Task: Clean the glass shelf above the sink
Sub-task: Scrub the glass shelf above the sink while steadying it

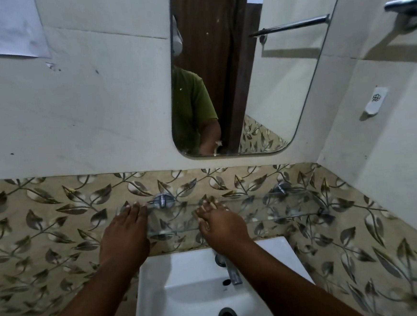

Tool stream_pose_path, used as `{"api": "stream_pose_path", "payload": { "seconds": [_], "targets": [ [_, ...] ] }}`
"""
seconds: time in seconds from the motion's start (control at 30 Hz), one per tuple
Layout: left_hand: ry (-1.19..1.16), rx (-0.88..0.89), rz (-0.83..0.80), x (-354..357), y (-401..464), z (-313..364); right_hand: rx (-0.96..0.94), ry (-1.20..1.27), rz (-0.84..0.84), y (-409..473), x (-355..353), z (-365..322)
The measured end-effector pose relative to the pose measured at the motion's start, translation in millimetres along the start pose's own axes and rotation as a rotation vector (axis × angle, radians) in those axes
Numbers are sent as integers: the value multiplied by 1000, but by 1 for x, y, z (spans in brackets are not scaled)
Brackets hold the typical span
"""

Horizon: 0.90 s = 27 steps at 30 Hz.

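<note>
A clear glass shelf [276, 208] runs along the leaf-patterned tile wall above the white sink [187, 279], held by two chrome brackets [163, 200]. My left hand [126, 233] lies flat on the shelf's left end, fingers together and stretched toward the wall. My right hand [220, 225] rests on the middle of the shelf with fingers spread and tilted left. I see no cloth or tool in either hand.
A chrome tap [230, 271] stands on the sink under my right forearm. A mirror [236, 80] hangs above the shelf. At the upper right are a towel bar [404, 2] and a small white wall hook [375, 101]. A paper sheet [2, 27] hangs upper left.
</note>
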<state>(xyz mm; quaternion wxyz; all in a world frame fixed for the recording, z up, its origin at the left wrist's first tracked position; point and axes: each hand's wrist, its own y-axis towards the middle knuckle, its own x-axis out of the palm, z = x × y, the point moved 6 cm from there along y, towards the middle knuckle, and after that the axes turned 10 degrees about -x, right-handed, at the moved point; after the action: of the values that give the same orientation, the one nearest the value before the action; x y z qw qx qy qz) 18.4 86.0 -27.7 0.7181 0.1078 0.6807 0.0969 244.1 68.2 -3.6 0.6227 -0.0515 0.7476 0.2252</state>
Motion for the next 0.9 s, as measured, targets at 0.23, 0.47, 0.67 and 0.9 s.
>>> {"api": "stream_pose_path", "payload": {
  "seconds": [0.23, 0.47, 0.67, 0.9],
  "targets": [
    [0, 1, 9, -2, 1, 2, 5, 9, -55, -35, -25, 45],
    [2, -11, 7, -3, -1, 2, 181, 25, -72, 11, -30, 57],
    [19, -1, -6, -1, 0, 0, 36, 23, 11, 21, -17, 13],
    [4, 13, -18, 1, 0, 1, 9, 7, 74, -42, -27, 49]
  ]
}}
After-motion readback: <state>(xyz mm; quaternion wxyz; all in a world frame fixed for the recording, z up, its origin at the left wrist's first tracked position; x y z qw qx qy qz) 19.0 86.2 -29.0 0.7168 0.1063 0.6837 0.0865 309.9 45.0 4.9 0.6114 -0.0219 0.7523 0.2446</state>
